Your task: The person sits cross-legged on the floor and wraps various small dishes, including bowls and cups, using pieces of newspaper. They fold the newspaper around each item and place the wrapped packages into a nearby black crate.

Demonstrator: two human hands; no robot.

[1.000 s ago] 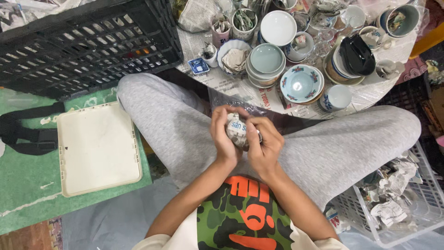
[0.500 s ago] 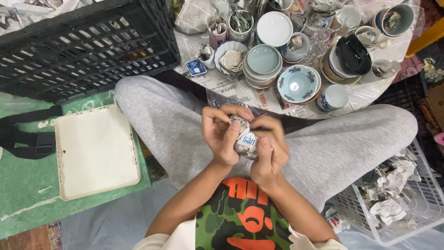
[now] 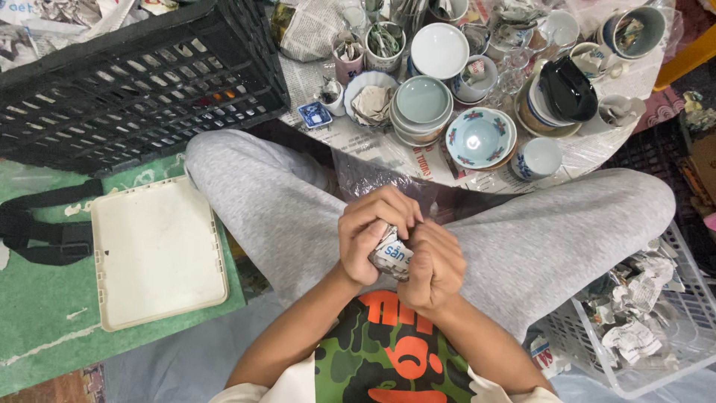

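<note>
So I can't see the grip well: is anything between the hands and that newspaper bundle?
Nothing visible. The left hand and right hand both close directly on the newspaper-wrapped bundle, held over the lap.

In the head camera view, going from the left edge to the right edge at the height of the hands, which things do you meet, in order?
Black strap → cream tray → left hand → newspaper-wrapped bundle held between both hands → right hand → white basket of crumpled paper.
</note>
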